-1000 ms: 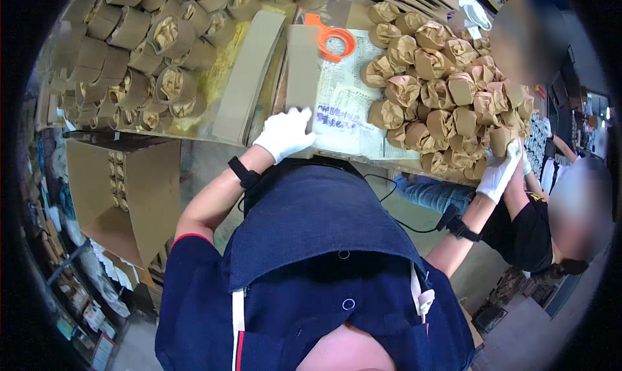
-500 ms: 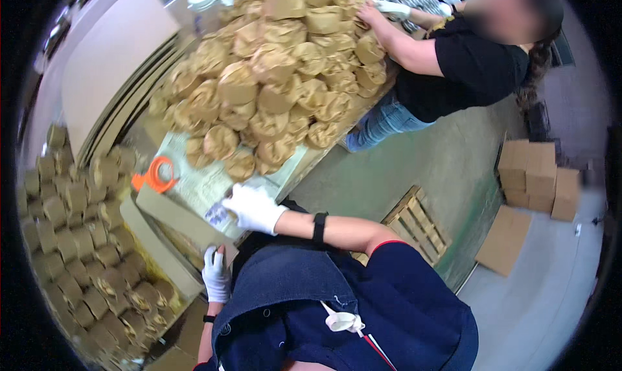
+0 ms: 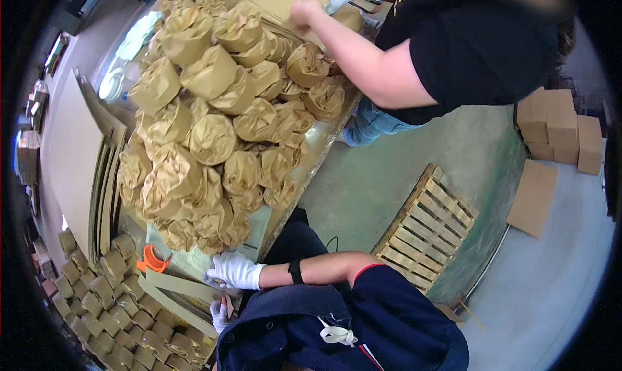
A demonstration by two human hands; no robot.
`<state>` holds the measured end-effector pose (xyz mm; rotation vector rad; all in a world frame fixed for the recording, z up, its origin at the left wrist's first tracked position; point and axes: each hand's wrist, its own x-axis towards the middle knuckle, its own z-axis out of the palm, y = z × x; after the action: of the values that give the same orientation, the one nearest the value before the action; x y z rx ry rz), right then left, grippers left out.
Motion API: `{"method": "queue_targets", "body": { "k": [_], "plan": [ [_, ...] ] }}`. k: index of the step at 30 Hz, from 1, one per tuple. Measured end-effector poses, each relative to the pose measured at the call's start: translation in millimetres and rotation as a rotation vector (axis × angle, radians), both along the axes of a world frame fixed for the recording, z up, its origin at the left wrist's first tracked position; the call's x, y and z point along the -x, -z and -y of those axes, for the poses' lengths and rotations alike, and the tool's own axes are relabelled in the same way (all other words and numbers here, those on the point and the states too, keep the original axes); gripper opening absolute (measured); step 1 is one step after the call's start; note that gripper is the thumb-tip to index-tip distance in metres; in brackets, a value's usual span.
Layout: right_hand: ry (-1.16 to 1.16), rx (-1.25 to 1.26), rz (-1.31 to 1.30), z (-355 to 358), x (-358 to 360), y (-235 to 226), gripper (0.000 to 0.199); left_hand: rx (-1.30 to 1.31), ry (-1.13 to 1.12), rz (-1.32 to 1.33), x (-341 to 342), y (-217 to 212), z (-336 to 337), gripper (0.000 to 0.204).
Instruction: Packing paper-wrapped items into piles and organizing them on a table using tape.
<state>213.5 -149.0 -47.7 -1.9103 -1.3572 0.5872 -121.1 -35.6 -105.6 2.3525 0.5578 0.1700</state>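
Note:
My right hand (image 3: 236, 270), in a white glove with a dark band on the wrist, is at the near end of the table. Its fingers are curled, and what they hold, if anything, is hidden. Just below it, my left hand (image 3: 220, 314) is half covered by my dark blue clothing; its fingers point up, apart, beside a long cardboard strip (image 3: 178, 285). A bare fingertip shows among the white ones. Ahead rises a big heap of bundles wrapped in crumpled brown paper (image 3: 210, 138). To the left of my right hand lies an orange tape dispenser (image 3: 153, 259).
At left, a large box holds rows of brown paper-wrapped pieces (image 3: 120, 319). Cardboard sheets (image 3: 103, 190) lean behind it. Across the table stands a co-worker (image 3: 453, 54) in a black shirt, hands at the heap's far side. A wooden pallet (image 3: 427, 225) and cardboard boxes (image 3: 551, 125) are at right.
The view has shifted, so the heap looks nearer and my hands lower. My right hand's fingers look more curled. The co-worker's hands have come together over a brown piece.

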Motion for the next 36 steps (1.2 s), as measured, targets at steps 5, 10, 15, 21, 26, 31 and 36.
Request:
{"method": "queue_targets", "body": {
  "k": [5,10,15,21,26,31,36],
  "plan": [
    [0.002,-0.038,-0.098,2,-6,-2,0.018,0.609,-0.735,-0.224,37,36,-9,0.023],
    [0.056,-0.100,-0.117,5,-10,-3,0.019,0.447,-0.630,-0.244,23,22,-4,0.024],
    [0.093,-0.078,-0.021,4,-9,-8,0.020,0.201,-0.361,-0.147,10,12,2,0.035],
    [0.033,-0.091,0.006,5,-9,-3,0.020,-0.226,-0.002,0.073,-35,-15,24,0.058],
    [-0.045,0.007,0.044,4,-9,-21,0.027,-0.192,-0.123,-0.002,-55,-43,33,0.052],
    [-0.068,0.255,0.063,3,2,-41,0.040,-0.242,-0.156,0.066,-58,-44,26,0.044],
    [0.030,0.365,0.172,-1,20,-48,0.046,-0.151,-0.111,0.154,-56,-44,16,0.043]
  ]
}}
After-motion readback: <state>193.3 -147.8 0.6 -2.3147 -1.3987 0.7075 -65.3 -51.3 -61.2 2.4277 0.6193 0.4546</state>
